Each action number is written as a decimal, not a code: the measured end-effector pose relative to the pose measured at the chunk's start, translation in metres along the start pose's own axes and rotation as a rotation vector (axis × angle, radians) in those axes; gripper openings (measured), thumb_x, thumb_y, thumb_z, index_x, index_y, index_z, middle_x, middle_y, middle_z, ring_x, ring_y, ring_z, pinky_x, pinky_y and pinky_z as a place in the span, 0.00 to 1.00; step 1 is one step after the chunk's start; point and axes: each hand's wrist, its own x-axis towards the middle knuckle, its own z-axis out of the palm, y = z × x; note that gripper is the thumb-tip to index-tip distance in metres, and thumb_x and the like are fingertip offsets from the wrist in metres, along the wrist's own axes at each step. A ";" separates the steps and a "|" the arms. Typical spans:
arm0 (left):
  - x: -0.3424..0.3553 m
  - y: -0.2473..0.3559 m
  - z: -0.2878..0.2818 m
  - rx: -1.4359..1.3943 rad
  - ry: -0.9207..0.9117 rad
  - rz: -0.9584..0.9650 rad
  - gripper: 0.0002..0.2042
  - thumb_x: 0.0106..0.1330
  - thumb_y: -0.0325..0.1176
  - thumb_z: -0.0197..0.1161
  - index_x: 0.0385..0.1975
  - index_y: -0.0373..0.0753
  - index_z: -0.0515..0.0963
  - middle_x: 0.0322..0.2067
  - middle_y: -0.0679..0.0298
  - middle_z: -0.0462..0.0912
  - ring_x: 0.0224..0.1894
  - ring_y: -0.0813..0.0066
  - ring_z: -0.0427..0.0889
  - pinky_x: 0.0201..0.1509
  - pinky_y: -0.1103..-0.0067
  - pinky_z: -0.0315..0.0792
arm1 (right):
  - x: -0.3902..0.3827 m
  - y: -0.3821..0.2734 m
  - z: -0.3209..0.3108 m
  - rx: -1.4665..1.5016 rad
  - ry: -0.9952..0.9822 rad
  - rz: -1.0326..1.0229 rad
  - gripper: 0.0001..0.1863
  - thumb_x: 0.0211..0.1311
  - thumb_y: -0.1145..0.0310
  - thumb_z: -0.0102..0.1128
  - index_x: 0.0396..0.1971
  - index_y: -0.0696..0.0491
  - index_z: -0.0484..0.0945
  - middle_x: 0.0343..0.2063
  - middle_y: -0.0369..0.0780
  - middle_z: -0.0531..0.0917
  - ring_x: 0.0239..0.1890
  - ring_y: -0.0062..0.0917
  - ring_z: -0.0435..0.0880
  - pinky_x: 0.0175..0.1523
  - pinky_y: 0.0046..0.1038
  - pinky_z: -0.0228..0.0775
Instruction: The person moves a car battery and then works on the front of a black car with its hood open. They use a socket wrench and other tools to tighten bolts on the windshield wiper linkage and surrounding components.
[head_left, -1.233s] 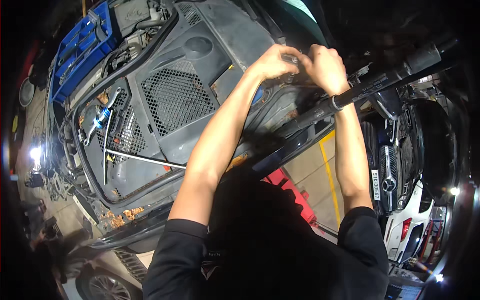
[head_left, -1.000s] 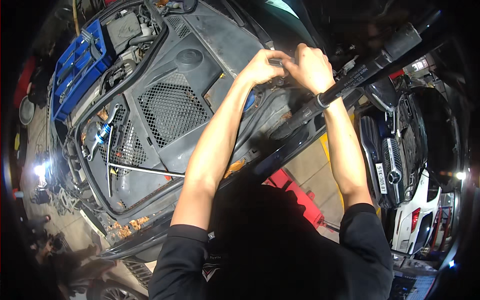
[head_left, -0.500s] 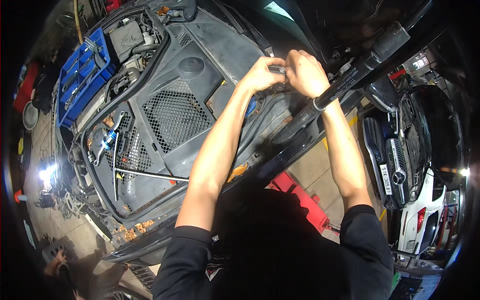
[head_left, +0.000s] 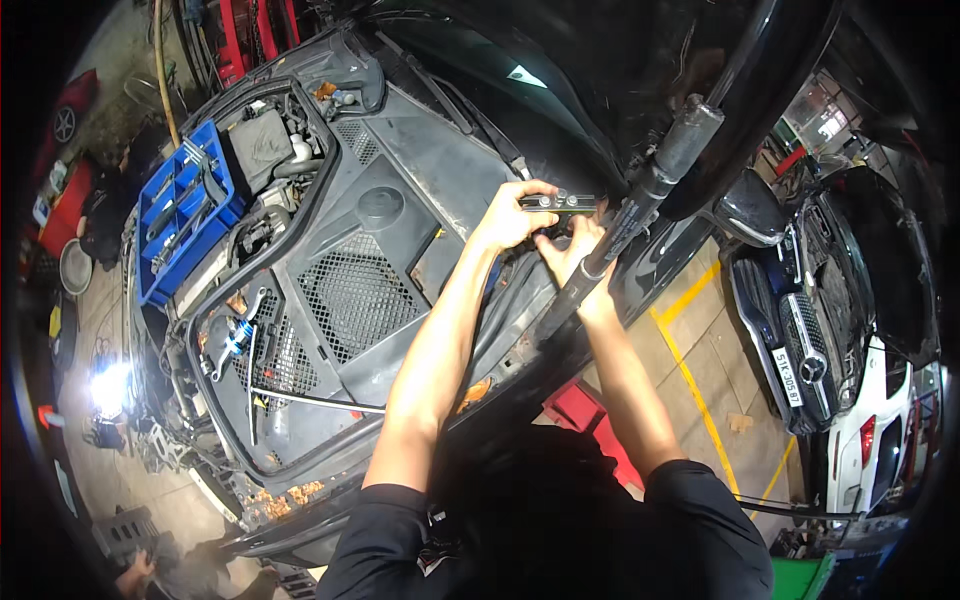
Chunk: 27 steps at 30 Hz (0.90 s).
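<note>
1. filling most of the view, a dark car's open engine bay [head_left: 330, 300] shows matte grey plastic covers, a black wire-mesh panel [head_left: 355, 290] and rust flakes along its lower lip.
2. a black cylindrical hood strut [head_left: 640, 190], smooth and thick at its upper end, slants across the right forearm.
3. a blue plastic tool tray [head_left: 180, 215] with compartments sits on the bay's far left edge.
4. the left hand [head_left: 510, 220] pinches a short, flat black metal bracket [head_left: 560, 202] at the bay's right edge; the right hand [head_left: 575, 255] is curled just beneath it, fingers up against it.
5. since half a second ago both hands have dropped lower beside the strut, and the bracket now shows plainly.
6. grey concrete floor [head_left: 700, 340] with yellow lines; a parked car [head_left: 800, 330] stands to the right.
</note>
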 end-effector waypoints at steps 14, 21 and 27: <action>-0.002 0.007 -0.002 -0.086 -0.113 0.000 0.24 0.46 0.23 0.70 0.48 0.32 0.77 0.39 0.62 0.80 0.43 0.76 0.78 0.50 0.79 0.73 | 0.000 -0.025 0.013 -0.210 0.191 0.014 0.25 0.39 0.51 0.73 0.22 0.58 0.76 0.22 0.50 0.82 0.25 0.45 0.81 0.39 0.39 0.70; -0.005 0.000 -0.031 0.080 -0.321 -0.033 0.34 0.44 0.29 0.72 0.56 0.33 0.71 0.50 0.55 0.76 0.54 0.68 0.75 0.56 0.75 0.70 | -0.002 -0.034 0.004 -0.235 0.069 0.062 0.24 0.41 0.54 0.73 0.28 0.60 0.78 0.27 0.51 0.83 0.32 0.46 0.81 0.46 0.39 0.69; 0.009 -0.016 -0.021 0.183 -0.296 0.087 0.22 0.48 0.31 0.72 0.45 0.33 0.78 0.32 0.61 0.83 0.39 0.74 0.81 0.48 0.78 0.73 | 0.000 -0.041 0.004 -0.133 0.034 0.156 0.24 0.41 0.54 0.74 0.28 0.59 0.79 0.28 0.50 0.83 0.32 0.46 0.81 0.46 0.40 0.69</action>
